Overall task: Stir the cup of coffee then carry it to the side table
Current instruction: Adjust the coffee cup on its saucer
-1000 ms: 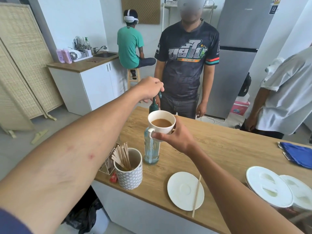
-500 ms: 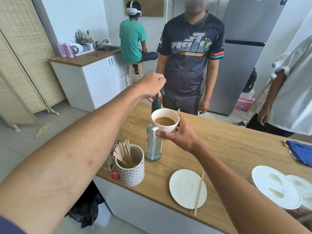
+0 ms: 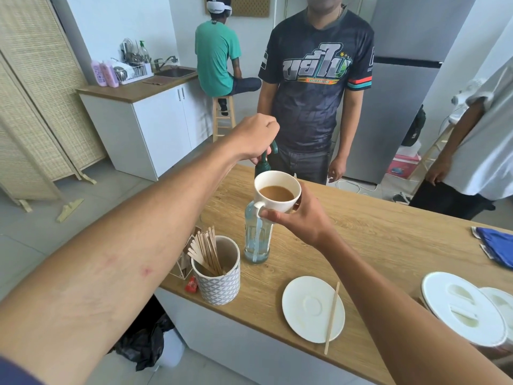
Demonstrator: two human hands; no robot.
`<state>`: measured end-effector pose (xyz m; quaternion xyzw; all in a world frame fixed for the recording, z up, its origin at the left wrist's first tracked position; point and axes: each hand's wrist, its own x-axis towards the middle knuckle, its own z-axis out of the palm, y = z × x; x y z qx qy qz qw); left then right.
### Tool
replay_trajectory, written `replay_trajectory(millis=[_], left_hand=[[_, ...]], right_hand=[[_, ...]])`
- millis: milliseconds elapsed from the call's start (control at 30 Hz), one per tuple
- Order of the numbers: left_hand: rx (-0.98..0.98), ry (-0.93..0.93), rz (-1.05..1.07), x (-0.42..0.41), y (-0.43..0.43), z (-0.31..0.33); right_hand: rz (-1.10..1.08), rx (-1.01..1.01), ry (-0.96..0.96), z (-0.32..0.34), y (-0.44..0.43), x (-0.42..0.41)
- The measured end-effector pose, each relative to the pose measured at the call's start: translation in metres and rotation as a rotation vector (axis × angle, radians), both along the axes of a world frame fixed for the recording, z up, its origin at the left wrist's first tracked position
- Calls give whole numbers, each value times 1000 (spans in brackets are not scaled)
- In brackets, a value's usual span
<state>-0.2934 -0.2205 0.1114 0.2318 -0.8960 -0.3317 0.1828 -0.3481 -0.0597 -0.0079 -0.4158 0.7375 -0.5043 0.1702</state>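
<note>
In the head view, the right hand [image 3: 299, 218] sits at the centre of the frame, fingers wrapped under and around the cup of coffee [image 3: 277, 194], thumb against the handle side — the cup is lifted clear of the wooden counter [image 3: 388, 245], upright, with light brown coffee inside. Directly behind and below the cup stands a clear pump bottle [image 3: 256, 240] on the counter. The left hand [image 3: 258, 137], just above the cup, is closed in a fist over the bottle's dark green pump head [image 3: 265, 159].

Lower centre, a white saucer [image 3: 312, 309] lies on the counter with a wooden stir stick [image 3: 332, 318] resting across its right edge. To its left, a patterned holder [image 3: 218, 276] is full of more wooden sticks, with a small red packet [image 3: 191, 284] at its base. Two white lids [image 3: 460, 307] lie at the lower right edge, and a blue cloth [image 3: 497, 245] at the right edge.

Across the counter stands a person in a dark printed jersey [image 3: 316, 79] — upper centre. Another in a green shirt [image 3: 215, 56] sits on a stool by the sink counter [image 3: 133, 91], upper left.
</note>
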Motion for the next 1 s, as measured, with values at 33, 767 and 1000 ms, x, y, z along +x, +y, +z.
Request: replay_trajectory(millis=[33,767,1000], left_hand=[[-6,-1,2,0,0,0],[-35,-31,49,0,1,0],[-39,0,60,-1,2,1]], right_hand=[[0,-4,-4,0,0,0],[1,-24,-2,10,2,7],[1,-32,19,19,7,10]])
